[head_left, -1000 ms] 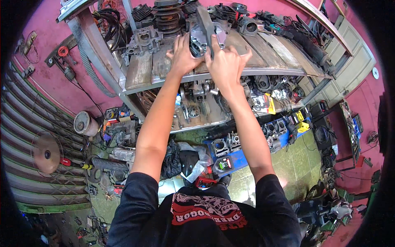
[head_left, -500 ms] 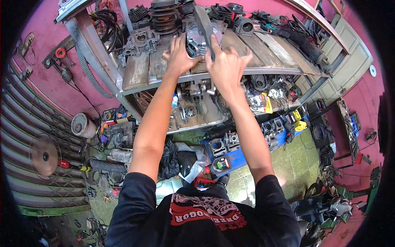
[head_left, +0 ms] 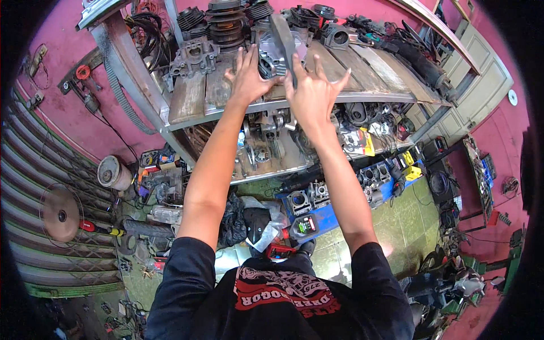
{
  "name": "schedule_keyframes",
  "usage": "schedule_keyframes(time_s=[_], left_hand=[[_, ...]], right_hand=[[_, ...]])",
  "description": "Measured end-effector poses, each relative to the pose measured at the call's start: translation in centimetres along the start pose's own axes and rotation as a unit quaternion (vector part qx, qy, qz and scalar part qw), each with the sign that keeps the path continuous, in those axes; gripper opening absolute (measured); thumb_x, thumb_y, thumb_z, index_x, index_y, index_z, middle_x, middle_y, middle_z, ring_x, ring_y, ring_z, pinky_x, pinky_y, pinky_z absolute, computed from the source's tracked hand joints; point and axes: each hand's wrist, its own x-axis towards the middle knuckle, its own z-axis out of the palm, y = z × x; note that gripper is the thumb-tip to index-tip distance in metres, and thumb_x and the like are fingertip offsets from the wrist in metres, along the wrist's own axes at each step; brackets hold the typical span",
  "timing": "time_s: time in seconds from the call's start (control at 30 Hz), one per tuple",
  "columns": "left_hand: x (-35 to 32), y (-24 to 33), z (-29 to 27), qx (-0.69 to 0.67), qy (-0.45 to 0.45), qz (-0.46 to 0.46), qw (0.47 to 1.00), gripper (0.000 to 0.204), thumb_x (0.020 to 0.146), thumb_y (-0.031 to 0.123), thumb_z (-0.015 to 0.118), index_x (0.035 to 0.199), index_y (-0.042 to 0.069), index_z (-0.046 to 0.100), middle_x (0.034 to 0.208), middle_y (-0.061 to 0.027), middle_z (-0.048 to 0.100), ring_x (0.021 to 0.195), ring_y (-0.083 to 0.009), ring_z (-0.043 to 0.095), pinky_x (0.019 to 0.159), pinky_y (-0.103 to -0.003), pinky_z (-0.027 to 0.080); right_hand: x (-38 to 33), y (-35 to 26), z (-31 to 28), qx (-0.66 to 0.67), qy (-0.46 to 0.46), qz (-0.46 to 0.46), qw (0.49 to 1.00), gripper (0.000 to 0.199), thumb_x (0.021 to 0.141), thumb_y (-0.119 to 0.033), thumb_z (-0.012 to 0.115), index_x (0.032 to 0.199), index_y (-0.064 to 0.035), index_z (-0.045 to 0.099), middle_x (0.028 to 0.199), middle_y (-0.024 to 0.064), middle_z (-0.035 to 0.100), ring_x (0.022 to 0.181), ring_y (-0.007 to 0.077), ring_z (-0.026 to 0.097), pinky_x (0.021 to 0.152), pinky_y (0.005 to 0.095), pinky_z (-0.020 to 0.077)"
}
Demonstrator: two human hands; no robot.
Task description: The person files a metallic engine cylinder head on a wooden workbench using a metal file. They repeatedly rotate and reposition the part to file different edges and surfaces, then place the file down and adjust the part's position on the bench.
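Note:
A silvery metal engine casting (head_left: 271, 56) sits at the front of the wooden shelf top (head_left: 317, 67). My left hand (head_left: 249, 79) is braced on its near left side, fingers along the edge and thumb stretched across the front. Over the casting slants a long flat grey bar (head_left: 281, 37), which looks like a file. My right hand (head_left: 313, 93) holds its near end between thumb and index finger, with the other fingers spread out to the right. The bar hides part of the casting's top face.
Finned cylinders (head_left: 225, 25) stand behind the casting, and another engine casting (head_left: 194, 59) lies to its left. A cylindrical metal part (head_left: 338, 37) is at the right. The lower shelf (head_left: 272, 165) carries gears and parts. Below stands a blue bench (head_left: 326, 218) with engine blocks.
The bar has shifted slightly to the right and nearer. My right hand's outer fingers have spread further apart. My left hand has stayed nearly in place.

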Motion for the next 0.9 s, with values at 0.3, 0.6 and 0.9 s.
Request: schedule_keyframes(time_s=[0.3,0.6,0.9], left_hand=[[-0.3,-0.6,-0.3,-0.009,-0.016,-0.01,1.0,0.128,0.064,0.075,0.08,0.161,0.011,0.027,0.168,-0.0063,0.029,0.158,-0.0316,0.012,0.109,-0.075,0.021],[0.0,-0.6,-0.2,-0.006,-0.048,-0.02,0.999,0.128,0.068,0.078,0.075,0.163,0.012,0.02,0.171,-0.004,0.021,0.159,-0.0281,0.007,0.111,-0.076,0.019],[-0.3,-1.4,0.1,-0.005,-0.052,-0.025,0.998,0.129,0.068,0.079,0.073,0.164,0.015,0.017,0.172,-0.0009,0.017,0.159,-0.0267,0.005,0.112,-0.079,0.017]], right_hand=[[-2.1,-1.0,-1.1,-0.002,-0.033,0.012,0.999,0.044,0.093,-0.031,0.065,0.133,-0.0128,0.068,0.102,0.0165,0.077,0.12,0.0288,0.067,0.112,0.0773,0.0135],[1.7,0.1,0.6,-0.002,-0.031,0.045,0.999,0.043,0.093,-0.031,0.063,0.132,-0.0132,0.069,0.099,0.0164,0.077,0.114,0.0295,0.07,0.112,0.076,0.0133],[-2.6,-1.8,-2.4,0.044,-0.021,0.017,0.999,0.041,0.092,-0.03,0.066,0.13,-0.0135,0.07,0.107,0.0117,0.077,0.106,0.0275,0.072,0.111,0.0736,0.0186]])
